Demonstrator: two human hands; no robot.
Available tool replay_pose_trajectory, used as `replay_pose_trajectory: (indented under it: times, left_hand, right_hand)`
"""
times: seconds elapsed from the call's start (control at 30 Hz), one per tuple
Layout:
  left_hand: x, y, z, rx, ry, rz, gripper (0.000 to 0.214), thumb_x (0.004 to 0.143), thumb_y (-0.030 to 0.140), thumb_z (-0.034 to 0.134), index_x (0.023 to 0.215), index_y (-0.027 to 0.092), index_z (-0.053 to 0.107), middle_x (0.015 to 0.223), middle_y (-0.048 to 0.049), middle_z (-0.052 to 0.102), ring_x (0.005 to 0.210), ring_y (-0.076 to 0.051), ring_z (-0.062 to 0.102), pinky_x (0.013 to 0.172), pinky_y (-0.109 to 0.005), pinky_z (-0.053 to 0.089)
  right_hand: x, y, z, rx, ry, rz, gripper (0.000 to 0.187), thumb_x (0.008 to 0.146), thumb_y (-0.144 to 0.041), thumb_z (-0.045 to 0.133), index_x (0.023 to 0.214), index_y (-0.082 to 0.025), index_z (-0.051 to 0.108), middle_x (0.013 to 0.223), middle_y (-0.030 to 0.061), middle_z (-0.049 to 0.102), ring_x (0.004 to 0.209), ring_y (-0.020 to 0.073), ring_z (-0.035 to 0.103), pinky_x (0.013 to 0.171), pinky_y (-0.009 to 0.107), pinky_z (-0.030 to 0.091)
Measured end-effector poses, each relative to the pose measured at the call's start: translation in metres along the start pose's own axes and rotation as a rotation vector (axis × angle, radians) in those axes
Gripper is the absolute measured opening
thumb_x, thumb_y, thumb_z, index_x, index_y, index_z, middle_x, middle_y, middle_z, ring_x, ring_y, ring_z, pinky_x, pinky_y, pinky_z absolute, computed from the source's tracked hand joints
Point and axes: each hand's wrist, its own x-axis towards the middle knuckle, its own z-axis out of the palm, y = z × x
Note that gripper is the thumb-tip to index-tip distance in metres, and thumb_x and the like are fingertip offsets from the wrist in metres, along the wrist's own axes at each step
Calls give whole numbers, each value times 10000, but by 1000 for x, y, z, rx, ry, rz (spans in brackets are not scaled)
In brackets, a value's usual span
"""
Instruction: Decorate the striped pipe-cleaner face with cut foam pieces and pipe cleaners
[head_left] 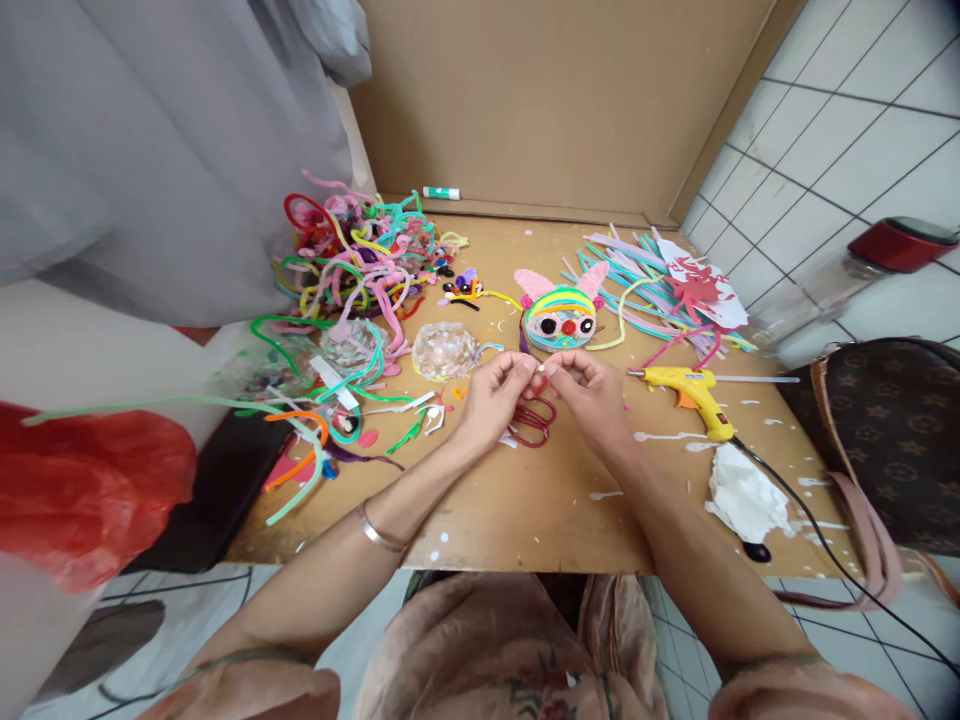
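My left hand (495, 395) and my right hand (589, 390) meet over the middle of the cardboard table (525, 510), fingertips pinched together on a tiny white piece (541, 370). Red-handled scissors (534, 420) lie on the table just under my hands. Right behind my fingers lies a colourful craft face (562, 318) with pink ears, black eyes and a red nose. A silver bangle sits on my left wrist.
A tangle of pipe cleaners (352, 260) fills the back left; a fan of pastel pipe cleaners (645, 280) lies back right. A yellow glue gun (694, 392) with its cord and a crumpled tissue (746, 495) lie right. A brown bag (892, 440), jar (847, 280) and red plastic bag (82, 490) flank the table.
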Motion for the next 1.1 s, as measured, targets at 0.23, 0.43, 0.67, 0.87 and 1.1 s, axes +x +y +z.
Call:
replay_pose_trajectory:
  times: [0.23,0.43,0.67,0.87,1.1]
  left_hand:
    - [0,3,2,-23,-18,-34,306,761,455,739,759,167,634,611,10,628,537,-89,535,551,-218,441]
    - [5,6,0,-23,57,-31,278,736,411,757,728,165,627,611,14,627,518,-77,519,531,-204,433]
    - [24,14,-21,-34,278,40,265,752,391,737,706,176,589,651,19,607,527,-61,484,506,-185,395]
    - [26,16,-23,-49,298,57,226,764,343,718,704,171,584,672,18,615,533,-57,488,504,-180,390]
    - [21,19,-17,-126,263,38,235,742,332,754,710,159,598,653,22,615,529,-48,505,496,-163,389]
  right_hand:
    - [0,5,3,5,46,13,207,719,-396,651,716,-191,624,609,-25,581,541,100,500,521,233,428]
    - [0,5,-1,-113,-11,-42,169,795,-351,608,745,-191,628,656,-7,616,570,112,509,569,252,419]
    - [-7,2,-4,-967,-449,-230,41,805,-163,679,789,-179,713,848,82,693,760,189,607,697,297,402]
    - [-16,4,8,-1214,-524,-228,221,885,-157,600,1072,-126,713,1063,167,722,903,240,654,733,308,421]
    - [-4,-5,-9,-798,-291,-28,141,747,-234,659,873,-185,698,746,18,681,611,138,559,586,262,365]
